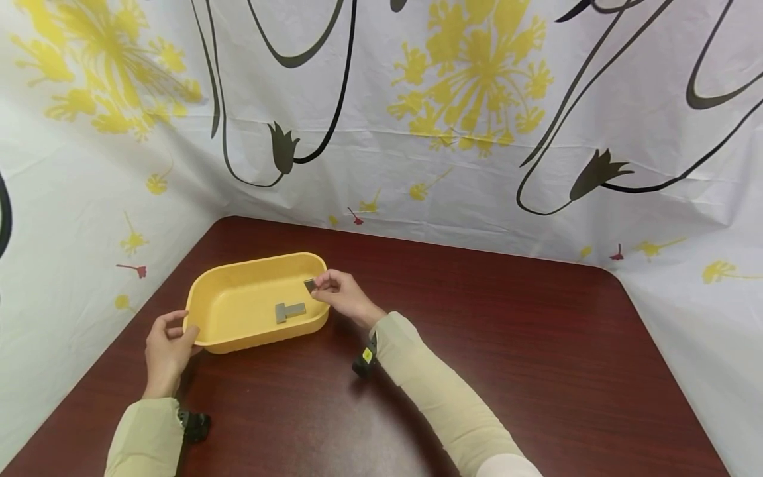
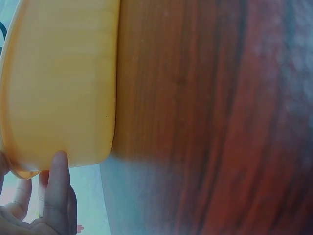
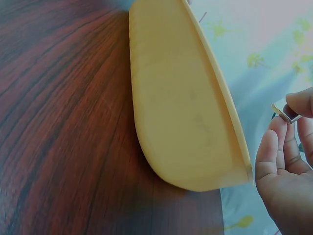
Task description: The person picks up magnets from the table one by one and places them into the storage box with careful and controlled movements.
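Observation:
A yellow plastic basin (image 1: 262,336) stands on the table, tilted in neither direction that I can make out. My left hand (image 1: 167,351) grips its left end, thumb over the rim and fingers outside; the left wrist view shows fingers (image 2: 59,181) against the outer wall. Over the basin's right end, my right hand (image 1: 346,296) pinches a small flat metal piece (image 3: 288,114) between thumb and fingertips. On the basin floor lies a grey metal block (image 1: 281,313) with a bar (image 1: 295,309) against it, forming a T; whether they are joined I cannot tell.
The dark red wooden table (image 1: 507,344) extends to the right and in front of the basin. A white cloth (image 1: 417,199) with yellow and dark plant prints hangs behind the table and along its left and right sides.

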Motion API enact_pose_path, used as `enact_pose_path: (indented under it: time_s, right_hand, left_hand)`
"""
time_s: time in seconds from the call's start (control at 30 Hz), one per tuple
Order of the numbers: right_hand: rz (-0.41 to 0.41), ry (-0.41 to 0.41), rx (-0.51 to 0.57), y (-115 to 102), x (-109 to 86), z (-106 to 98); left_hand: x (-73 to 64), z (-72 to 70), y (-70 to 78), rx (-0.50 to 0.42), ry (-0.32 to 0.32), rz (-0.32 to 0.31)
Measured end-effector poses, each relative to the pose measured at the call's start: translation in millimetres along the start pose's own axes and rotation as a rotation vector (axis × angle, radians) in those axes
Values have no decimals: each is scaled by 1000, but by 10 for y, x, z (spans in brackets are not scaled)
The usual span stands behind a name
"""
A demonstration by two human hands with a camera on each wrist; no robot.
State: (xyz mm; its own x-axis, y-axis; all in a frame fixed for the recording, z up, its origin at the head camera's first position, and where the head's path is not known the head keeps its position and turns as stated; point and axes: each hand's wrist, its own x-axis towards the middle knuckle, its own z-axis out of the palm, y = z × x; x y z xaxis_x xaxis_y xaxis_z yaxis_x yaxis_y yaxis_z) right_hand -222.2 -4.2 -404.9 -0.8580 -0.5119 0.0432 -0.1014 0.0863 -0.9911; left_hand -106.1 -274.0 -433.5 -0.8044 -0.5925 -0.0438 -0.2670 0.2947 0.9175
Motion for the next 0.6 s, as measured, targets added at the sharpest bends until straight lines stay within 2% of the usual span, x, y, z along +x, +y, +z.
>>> enact_pose_path:
  time_s: [0.3,0.6]
  right_hand:
    - [3,-15,16,-13,25,66]
    - [1,-19,17,-328,-104,161]
  left_hand:
    - [4,0,13,7,-11,-13]
    - [10,-4,9,10,-14,-8]
